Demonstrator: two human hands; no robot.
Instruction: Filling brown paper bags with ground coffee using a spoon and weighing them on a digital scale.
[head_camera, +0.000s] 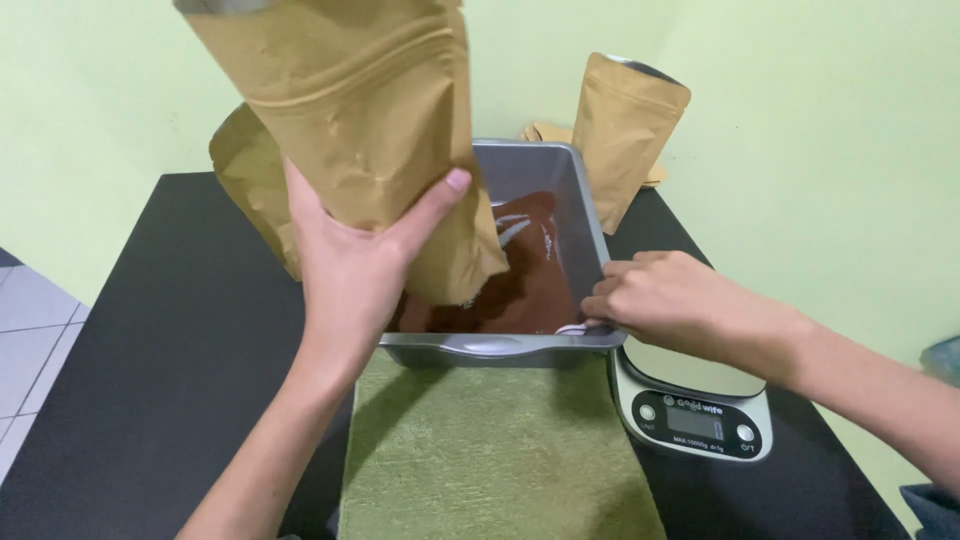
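Over the gray pan (590, 215) my left hand (350, 265) grips the brown bag (355, 130); I keep it steady while my right hand (655, 300) pinches the spoon (575, 328).

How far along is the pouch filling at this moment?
Done: one kraft pouch stands apart behind the metal pan. In hand: left hand holds an upturned pouch over brown powder; right hand grips the rim. Left: powder remains; the scale is bare.

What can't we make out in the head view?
- Top of the brown paper pouch in the left hand: cut off by the upper edge.
- Right hand fingertips: curled over the grey metal tray rim, grip hidden.
- Silver kitchen scale platform: partly behind the right hand.
- Brown powder: partly behind the pouch.
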